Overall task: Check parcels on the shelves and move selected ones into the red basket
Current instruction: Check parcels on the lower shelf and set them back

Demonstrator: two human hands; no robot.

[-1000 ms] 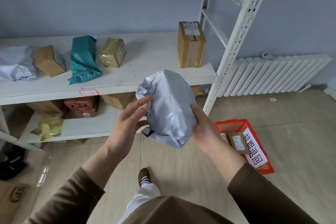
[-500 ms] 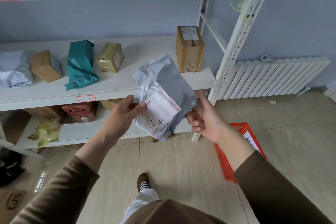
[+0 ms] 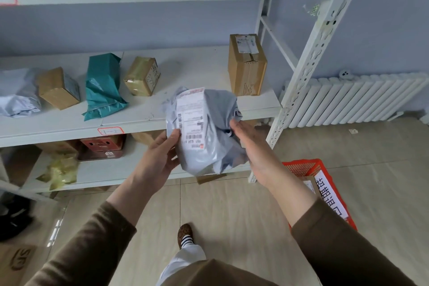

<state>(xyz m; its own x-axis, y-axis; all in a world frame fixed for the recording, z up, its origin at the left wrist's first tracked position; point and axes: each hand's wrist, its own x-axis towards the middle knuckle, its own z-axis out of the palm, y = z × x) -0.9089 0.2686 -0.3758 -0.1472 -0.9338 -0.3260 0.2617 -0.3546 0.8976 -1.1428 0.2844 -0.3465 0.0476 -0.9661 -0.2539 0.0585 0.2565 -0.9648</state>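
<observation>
Room: pale blue wall, beige tiled floor (image 3: 232, 211), white metal shelving (image 3: 162, 114) with a perforated upright, a white radiator (image 3: 362, 97) on the right.
Middle shelf: from the left, a grey poly bag (image 3: 16, 95), a small cardboard box (image 3: 58, 88), a teal poly mailer (image 3: 103, 86), a taped box (image 3: 142, 76), then well apart a tall cardboard box (image 3: 247, 64) standing upright near the right end.
Lower shelf: a red carton (image 3: 102, 146) and a crumpled yellowish wrapper (image 3: 60, 169).
Parcel: a grey poly mailer (image 3: 204, 137) held in the air in front of the shelf edge, between both hands; its long axis runs roughly upright, leaning slightly, with the white shipping label (image 3: 191, 118) facing the camera along that axis.
Left hand (image 3: 157, 158): grip closed on the parcel's lower left edge, thumb on the label.
Right hand (image 3: 253, 146): fingers extended flat against the parcel's crumpled right side; whether the grip is closed cannot be told.
Red basket (image 3: 301, 167): on the floor to the right, partly behind the right forearm, a white sign with black characters lying in it.
Person: brown sleeves, one patterned shoe (image 3: 185, 234) on the tiles.
</observation>
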